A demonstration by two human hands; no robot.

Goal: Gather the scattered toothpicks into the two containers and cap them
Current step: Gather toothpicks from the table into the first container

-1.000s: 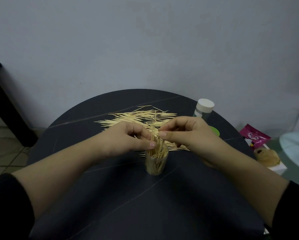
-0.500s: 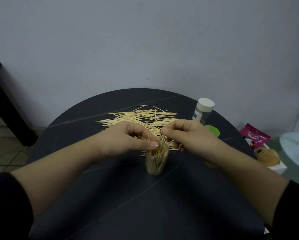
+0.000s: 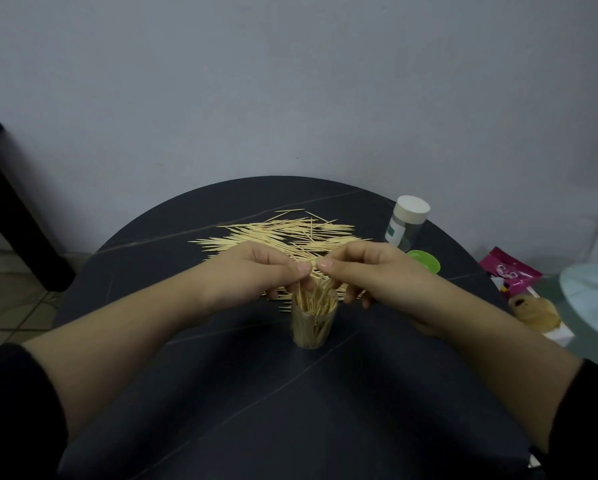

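A clear open container (image 3: 313, 322) stands upright mid-table, holding many toothpicks that stick up past its rim. Just above and behind it my left hand (image 3: 259, 271) and my right hand (image 3: 360, 271) meet thumb to thumb, fingers curled. Both pinch a small bunch of toothpicks over the container's mouth. Behind the hands a pile of scattered toothpicks (image 3: 277, 233) lies on the dark round table (image 3: 256, 410). A second container (image 3: 406, 223) with a white cap stands at the back right, and a green cap (image 3: 424, 259) lies beside it.
Right of the table, a pink packet (image 3: 510, 271), a brown soft toy (image 3: 536, 311) and a pale round plate-like object (image 3: 592, 299) sit on a lower surface. A dark piece of furniture (image 3: 10, 202) stands at the left. The wall is close behind the table.
Both hands have risen slightly above the container's mouth and drawn together, thumbs now meeting over the toothpicks. The container has not moved.
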